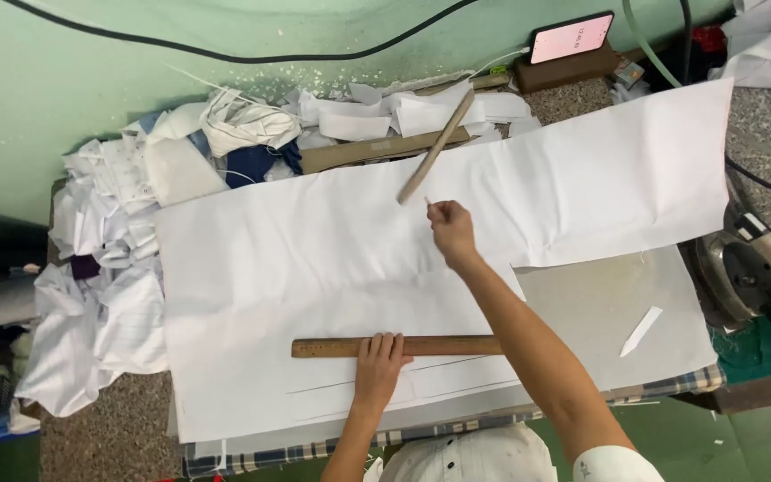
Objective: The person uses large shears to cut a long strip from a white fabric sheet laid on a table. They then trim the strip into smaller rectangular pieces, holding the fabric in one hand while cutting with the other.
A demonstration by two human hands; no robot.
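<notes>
Left hand (pixel 377 357) presses flat on the wooden ruler (pixel 396 346), pinning it to the white fabric (pixel 314 268). Beyond it, right hand (pixel 451 228) pinches something small, likely chalk (pixel 426 202), ready for marking.

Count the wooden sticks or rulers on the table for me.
3. One ruler lies under the left hand; one thin stick lies slanted beyond the right hand; one flat strip lies by the scrap pile, which may hide more.
</notes>
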